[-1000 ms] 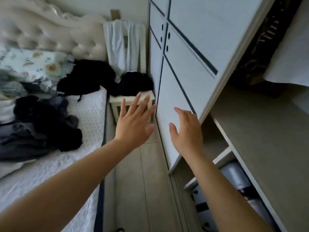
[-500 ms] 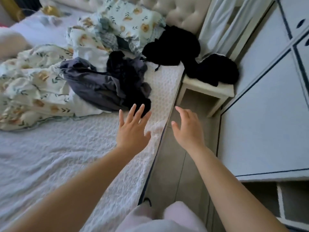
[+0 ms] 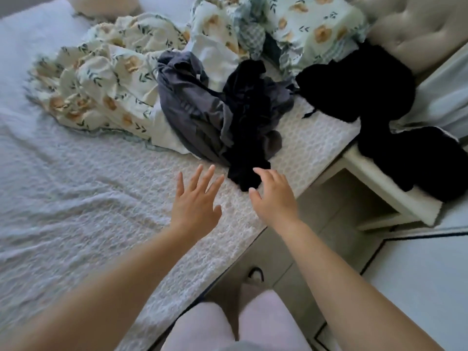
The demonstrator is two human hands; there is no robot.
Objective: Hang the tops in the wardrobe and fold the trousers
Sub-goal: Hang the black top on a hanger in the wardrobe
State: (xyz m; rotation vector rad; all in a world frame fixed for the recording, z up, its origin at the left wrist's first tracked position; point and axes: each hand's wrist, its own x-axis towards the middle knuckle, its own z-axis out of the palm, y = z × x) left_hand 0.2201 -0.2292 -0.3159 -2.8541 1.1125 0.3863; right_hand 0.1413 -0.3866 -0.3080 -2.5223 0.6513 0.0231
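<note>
Status: your left hand hovers spread, empty; your right hand, loosely open and empty, sits just beside the black garment heaped at the bed's right edge, likely positioned to grab it.

— Do we read any words, labels or numbers here?
— We read none. The quilt shows us only a flower and leaf print, and the heap of dark clothes carries no mark we can make out.
</note>
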